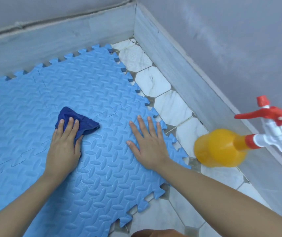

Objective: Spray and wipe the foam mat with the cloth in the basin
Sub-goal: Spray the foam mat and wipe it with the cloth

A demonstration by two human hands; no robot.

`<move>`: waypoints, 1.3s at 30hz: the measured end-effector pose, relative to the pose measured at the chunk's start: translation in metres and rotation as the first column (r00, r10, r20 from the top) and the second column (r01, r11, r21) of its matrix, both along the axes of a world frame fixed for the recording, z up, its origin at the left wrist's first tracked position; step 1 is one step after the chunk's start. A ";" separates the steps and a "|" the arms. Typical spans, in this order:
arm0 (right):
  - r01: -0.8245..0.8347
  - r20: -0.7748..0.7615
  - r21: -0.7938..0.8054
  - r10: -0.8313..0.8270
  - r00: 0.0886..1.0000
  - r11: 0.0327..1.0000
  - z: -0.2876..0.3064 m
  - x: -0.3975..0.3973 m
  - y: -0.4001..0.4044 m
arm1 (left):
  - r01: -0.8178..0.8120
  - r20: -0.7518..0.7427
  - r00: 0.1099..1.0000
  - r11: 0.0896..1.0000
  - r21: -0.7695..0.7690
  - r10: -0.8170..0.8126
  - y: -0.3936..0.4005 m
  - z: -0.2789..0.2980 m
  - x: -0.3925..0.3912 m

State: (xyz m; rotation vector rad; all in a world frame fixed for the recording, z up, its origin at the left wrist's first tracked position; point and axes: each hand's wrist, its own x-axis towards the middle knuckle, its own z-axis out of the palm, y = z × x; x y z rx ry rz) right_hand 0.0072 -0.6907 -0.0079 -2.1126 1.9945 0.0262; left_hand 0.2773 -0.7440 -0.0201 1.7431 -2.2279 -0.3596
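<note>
your left hand (65,146) presses the crumpled dark blue cloth (78,120) onto the light blue interlocking foam mat (102,177); your right hand (147,144) lies flat, fingers spread (empty), near the yellow plastic spray bottle (222,147).

Room corner: grey painted walls (222,31) above a pale marble skirting (179,69); floor (169,106) of white veined tiles with small grey inset squares.

The foam mat (89,103) lies on the tiled floor (164,103), its far edge against the wall. On it, the cloth (83,121) sits left under the left hand (64,146), the right hand (147,144) flat further right. The spray bottle (222,147) stands on the floor right of the mat, near the right wall.
</note>
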 end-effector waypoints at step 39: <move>0.572 -0.020 -0.113 -0.577 0.816 0.813 0.071 -0.158 0.251 | 0.727 -0.266 0.680 0.675 0.124 -0.684 0.177 0.034 -0.260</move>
